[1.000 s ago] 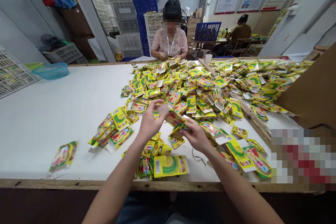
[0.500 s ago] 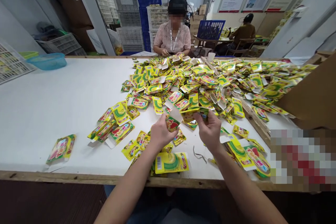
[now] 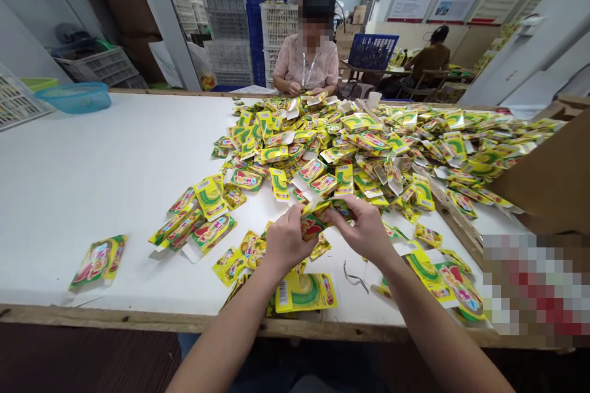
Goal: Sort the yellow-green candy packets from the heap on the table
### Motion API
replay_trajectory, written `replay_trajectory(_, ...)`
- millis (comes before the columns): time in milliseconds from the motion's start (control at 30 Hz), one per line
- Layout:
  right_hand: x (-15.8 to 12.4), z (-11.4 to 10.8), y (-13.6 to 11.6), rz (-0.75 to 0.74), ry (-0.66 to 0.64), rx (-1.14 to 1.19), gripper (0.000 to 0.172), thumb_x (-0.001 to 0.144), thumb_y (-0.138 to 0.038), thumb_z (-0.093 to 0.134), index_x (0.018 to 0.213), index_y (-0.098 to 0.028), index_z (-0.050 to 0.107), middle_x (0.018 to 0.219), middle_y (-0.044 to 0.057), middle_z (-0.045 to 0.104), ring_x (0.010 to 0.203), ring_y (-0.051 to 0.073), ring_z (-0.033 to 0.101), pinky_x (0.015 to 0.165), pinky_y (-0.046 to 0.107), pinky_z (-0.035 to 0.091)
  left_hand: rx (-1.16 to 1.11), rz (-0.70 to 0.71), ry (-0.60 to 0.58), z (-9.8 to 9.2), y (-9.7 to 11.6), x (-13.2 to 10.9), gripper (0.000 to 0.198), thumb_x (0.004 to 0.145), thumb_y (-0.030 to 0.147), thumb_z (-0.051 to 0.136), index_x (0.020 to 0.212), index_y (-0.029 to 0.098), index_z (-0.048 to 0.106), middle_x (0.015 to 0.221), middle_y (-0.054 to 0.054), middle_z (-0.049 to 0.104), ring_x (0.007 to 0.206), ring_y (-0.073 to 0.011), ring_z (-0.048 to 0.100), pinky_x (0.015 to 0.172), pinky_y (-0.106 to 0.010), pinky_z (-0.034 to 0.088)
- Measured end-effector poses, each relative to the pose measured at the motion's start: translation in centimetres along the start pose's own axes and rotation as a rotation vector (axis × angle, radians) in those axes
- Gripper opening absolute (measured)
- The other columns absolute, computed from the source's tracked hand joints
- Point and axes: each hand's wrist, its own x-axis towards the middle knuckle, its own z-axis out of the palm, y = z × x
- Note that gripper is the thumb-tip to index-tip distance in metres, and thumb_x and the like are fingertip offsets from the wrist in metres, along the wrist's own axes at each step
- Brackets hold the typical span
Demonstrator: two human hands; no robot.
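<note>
My left hand (image 3: 288, 239) is closed on a small yellow-green box (image 3: 312, 226) in front of the heap. Beside it, my right hand (image 3: 362, 226) grips a yellow packet (image 3: 340, 206), which meets the box's upper end. Fingers partly cover where the two touch. Beyond my hands spreads a big heap of yellow-green boxes and packets (image 3: 276, 155). Nearer to me, loose packets (image 3: 251, 249) and a flat yellow box (image 3: 306, 292) lie below my wrists. Several boxes (image 3: 211, 198) are grouped to the left, and one box (image 3: 99, 261) lies apart at far left.
A wooden strip (image 3: 454, 215) crosses the white table (image 3: 138, 159) at right, near a cardboard box (image 3: 548, 178). More boxes (image 3: 454, 282) lie by my right forearm. A blue basin (image 3: 76, 98) stands at the back left. Across the table sits a person (image 3: 306, 64).
My hands have come closer together, bringing the packet in my right hand against the box in my left. The view has shifted slightly.
</note>
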Motion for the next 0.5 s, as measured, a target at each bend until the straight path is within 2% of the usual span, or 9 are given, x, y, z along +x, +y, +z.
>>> replay_trajectory(67, 0.3, -0.4, -0.5, -0.065, -0.081, -0.026, 0.009, 0.079, -0.023, 0.057, 0.08, -0.018, 0.065, 0.08, 0.005, 0.061, 0.077, 0.017, 0.057, 0.069, 0.028, 0.045, 0.03, 0.014, -0.011, 0.2, 0.0, -0.1, 0.037, 0.068, 0.034, 0.059, 0.099, 0.019, 0.045, 0.085, -0.005, 0.065, 0.079, -0.0241, 0.065, 0.06, -0.029, 0.047)
replay_trajectory(133, 0.5, -0.6, -0.8, -0.075, -0.182, -0.033, 0.01, 0.079, -0.023, 0.058, 0.073, -0.017, 0.065, 0.072, 0.003, 0.059, 0.07, 0.015, 0.054, 0.065, 0.026, 0.043, 0.029, 0.036, -0.018, 0.2, 0.0, -0.2, 0.039, 0.067, 0.033, 0.06, 0.101, 0.019, 0.046, 0.085, -0.005, 0.065, 0.08, -0.0242, 0.065, 0.061, -0.029, 0.047)
replay_trajectory(233, 0.8, -0.5, -0.8, 0.038, -0.273, -0.012, 0.01, 0.074, -0.021, 0.061, 0.066, -0.017, 0.064, 0.063, 0.0, 0.059, 0.061, 0.013, 0.052, 0.057, 0.024, 0.04, -0.006, 0.105, -0.041, 0.3, 0.0, -0.3, 0.042, 0.065, 0.03, 0.062, 0.103, 0.02, 0.046, 0.086, -0.004, 0.065, 0.081, -0.0239, 0.065, 0.063, -0.029, 0.048)
replay_trajectory(300, 1.0, -0.3, -0.5, 0.132, -0.227, 0.032, 0.006, 0.069, -0.023, 0.066, 0.071, -0.017, 0.065, 0.065, 0.0, 0.062, 0.062, 0.013, 0.054, 0.057, 0.024, 0.041, -0.044, 0.115, -0.038, 0.4, 0.1, -0.4, 0.042, 0.066, 0.032, 0.062, 0.103, 0.021, 0.046, 0.087, -0.004, 0.065, 0.081, -0.0236, 0.065, 0.064, -0.029, 0.049)
replay_trajectory(400, 1.0, 0.0, -0.1, 0.232, -0.118, 0.156, 0.023, 0.064, -0.029, 0.071, 0.083, -0.018, 0.064, 0.076, 0.001, 0.065, 0.064, 0.014, 0.058, 0.058, 0.025, 0.045, -0.082, 0.05, 0.001, 0.6, 0.4, -0.5, 0.043, 0.068, 0.035, 0.06, 0.105, 0.021, 0.044, 0.089, -0.004, 0.065, 0.081, -0.0235, 0.065, 0.064, -0.03, 0.049)
replay_trajectory(500, 1.0, 0.5, 0.0, 0.274, -0.075, 0.255, 0.019, 0.067, -0.033, 0.067, 0.078, -0.018, 0.062, 0.072, 0.002, 0.065, 0.059, 0.014, 0.058, 0.056, 0.027, 0.047, -0.083, 0.002, -0.001, 0.7, 0.6, -0.6, 0.044, 0.068, 0.036, 0.06, 0.105, 0.021, 0.043, 0.087, -0.004, 0.065, 0.081, -0.0242, 0.065, 0.063, -0.031, 0.048)
